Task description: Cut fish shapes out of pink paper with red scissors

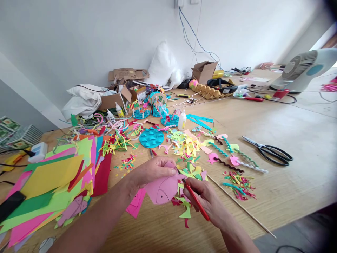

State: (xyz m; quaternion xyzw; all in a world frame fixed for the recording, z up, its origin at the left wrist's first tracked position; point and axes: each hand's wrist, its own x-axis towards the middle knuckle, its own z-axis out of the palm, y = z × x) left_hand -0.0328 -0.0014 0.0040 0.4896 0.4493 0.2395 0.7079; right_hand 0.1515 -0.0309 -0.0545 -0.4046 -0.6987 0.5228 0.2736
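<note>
From where I stand, the left hand (pixel 158 171) pinches a piece of pink paper (pixel 162 191) with a fish's head drawn on it, holding it up over the near middle of the table (pixel 297 184). The right hand (pixel 204 198) is wrapped around the red-handled scissors (pixel 199 203), their blades at the paper's right edge. Bright scraps (pixel 185 146) lie beyond, a stack of coloured sheets (pixel 50 177) off to the left, and black-handled scissors (pixel 272 153) on the right.
</note>
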